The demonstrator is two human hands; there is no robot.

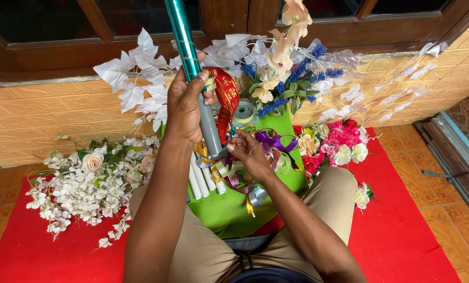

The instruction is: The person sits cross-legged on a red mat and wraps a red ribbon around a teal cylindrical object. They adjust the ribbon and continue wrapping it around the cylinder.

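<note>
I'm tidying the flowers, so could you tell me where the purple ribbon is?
In the head view the purple ribbon lies on the green cloth, just beyond the right hand, left of the pink flowers.

The teal roll [184, 42] leaves the picture at the top edge, so its upper end is not seen, and the left hand [184, 107] covers the middle of it. The fingertips of the right hand [250, 152] are lost among the ribbons [268, 144], and I cannot tell which ribbon they touch. The white rolls [203, 181] are partly behind the left forearm. The red mat [402, 230] is cut by the bottom edge. The print on the red ribbon [226, 97] is too small to read. The tape spool [245, 111] is half hidden behind that ribbon.
</note>
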